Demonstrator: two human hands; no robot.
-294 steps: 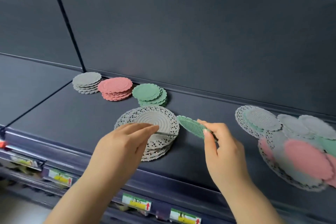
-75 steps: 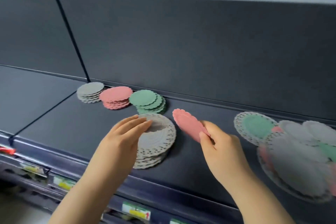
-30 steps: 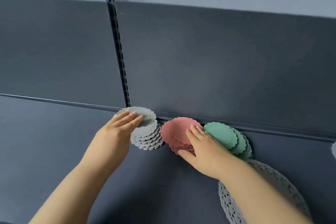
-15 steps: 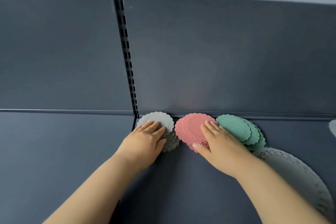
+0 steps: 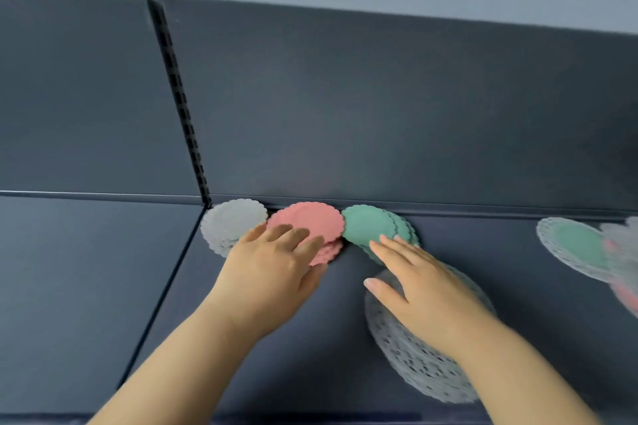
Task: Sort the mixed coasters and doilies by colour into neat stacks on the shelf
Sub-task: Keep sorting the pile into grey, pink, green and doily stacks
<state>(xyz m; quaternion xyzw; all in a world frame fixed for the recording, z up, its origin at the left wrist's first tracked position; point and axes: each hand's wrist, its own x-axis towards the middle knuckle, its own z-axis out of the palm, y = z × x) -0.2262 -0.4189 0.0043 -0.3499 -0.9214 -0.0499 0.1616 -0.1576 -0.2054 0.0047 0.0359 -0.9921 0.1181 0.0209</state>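
Probably light, thin and bendy, the pink stack (image 5: 307, 224) beneath the flat, empty left grip (image 5: 272, 269) and green stack (image 5: 366, 226) at the flat, empty right grip (image 5: 414, 283) suit edge-nudging.

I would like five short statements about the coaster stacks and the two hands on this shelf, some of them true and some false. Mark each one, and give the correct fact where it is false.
1. The pink stack lies between the grey stack and the green stack. True.
2. The left hand rests on the green stack. False: its fingers lie on the pink stack.
3. The three stacks sit at the front edge of the shelf. False: they sit at the back, along the back panel.
4. The right hand is above a pile of white lace doilies. True.
5. The right hand is closed in a fist. False: its fingers are straight and hold nothing.
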